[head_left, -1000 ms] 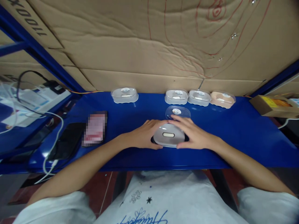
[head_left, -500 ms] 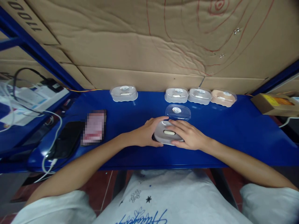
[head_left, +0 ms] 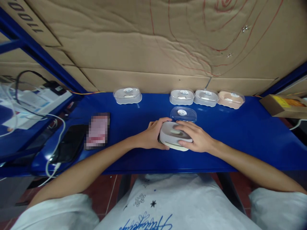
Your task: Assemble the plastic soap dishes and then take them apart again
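Note:
A grey oval box (head_left: 171, 137) with a pale base rim is between my hands over the blue table. My left hand (head_left: 157, 134) grips its left end, thumb low and fingers along the far side. From the right, my right hand (head_left: 193, 135) holds the box, its fingers on the top by a pale oval handle (head_left: 177, 131) and its thumb on the near side. Just beyond the box lies a clear oval lid (head_left: 183, 115) with a round white sticker.
Along the cardboard wall stand a grey lidded box (head_left: 127, 96), two more grey ones (head_left: 181, 97) (head_left: 205, 98) and a peach one (head_left: 231, 100). A pink-screened phone (head_left: 98, 131), a black phone (head_left: 69, 143) and cables are left. An open carton (head_left: 283, 107) sits right.
The grey box has tilted, so more of its near side and pale rim shows. My right fingers have shifted over its top, nearer the handle. The view has moved slightly.

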`<state>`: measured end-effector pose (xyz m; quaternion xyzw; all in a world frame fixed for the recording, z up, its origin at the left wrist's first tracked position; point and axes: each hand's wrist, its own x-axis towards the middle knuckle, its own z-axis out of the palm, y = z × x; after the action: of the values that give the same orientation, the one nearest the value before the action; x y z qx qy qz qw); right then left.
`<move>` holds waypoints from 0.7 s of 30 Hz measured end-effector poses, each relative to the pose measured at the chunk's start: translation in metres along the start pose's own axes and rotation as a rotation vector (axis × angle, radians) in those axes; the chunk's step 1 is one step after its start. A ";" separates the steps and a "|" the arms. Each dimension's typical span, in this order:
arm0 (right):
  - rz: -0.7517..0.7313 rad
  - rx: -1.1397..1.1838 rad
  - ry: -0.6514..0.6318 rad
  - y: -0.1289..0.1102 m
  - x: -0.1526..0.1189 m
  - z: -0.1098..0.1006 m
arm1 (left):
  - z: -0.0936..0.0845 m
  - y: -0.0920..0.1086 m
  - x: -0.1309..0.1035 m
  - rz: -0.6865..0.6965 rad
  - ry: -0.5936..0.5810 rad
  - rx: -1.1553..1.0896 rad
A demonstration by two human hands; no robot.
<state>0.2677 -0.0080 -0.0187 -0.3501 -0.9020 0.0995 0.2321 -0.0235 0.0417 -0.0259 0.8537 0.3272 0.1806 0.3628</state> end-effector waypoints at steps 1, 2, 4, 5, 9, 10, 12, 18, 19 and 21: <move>0.001 0.010 0.007 0.000 0.000 -0.001 | 0.000 0.000 0.000 -0.002 -0.009 0.002; -0.003 0.015 0.014 0.001 0.001 -0.004 | -0.001 0.000 0.000 0.006 -0.012 0.005; -0.005 0.006 0.035 0.002 0.003 -0.012 | -0.004 -0.001 0.000 0.026 -0.012 0.008; 0.003 -0.007 0.056 0.003 0.004 -0.019 | -0.007 -0.002 0.000 0.031 -0.016 0.010; 0.145 -0.136 0.233 0.018 0.004 -0.053 | -0.017 -0.004 0.000 0.032 -0.032 0.040; 0.200 -0.184 0.271 0.025 0.002 -0.062 | -0.018 -0.004 0.000 0.050 -0.034 0.063; 0.311 -0.290 0.271 0.043 -0.008 -0.079 | -0.018 -0.001 -0.001 0.121 -0.058 0.120; 0.571 -0.373 -0.071 0.098 -0.052 -0.096 | -0.008 0.012 -0.007 0.363 -0.105 0.240; 0.589 -0.344 -0.121 0.102 -0.056 -0.095 | -0.008 0.013 -0.007 0.377 -0.097 0.254; 0.572 -0.311 -0.181 0.105 -0.059 -0.091 | -0.009 0.014 -0.008 0.387 -0.087 0.279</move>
<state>0.4121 0.0307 0.0037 -0.6101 -0.7885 0.0524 0.0575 -0.0284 0.0336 -0.0100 0.9493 0.1636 0.1628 0.2136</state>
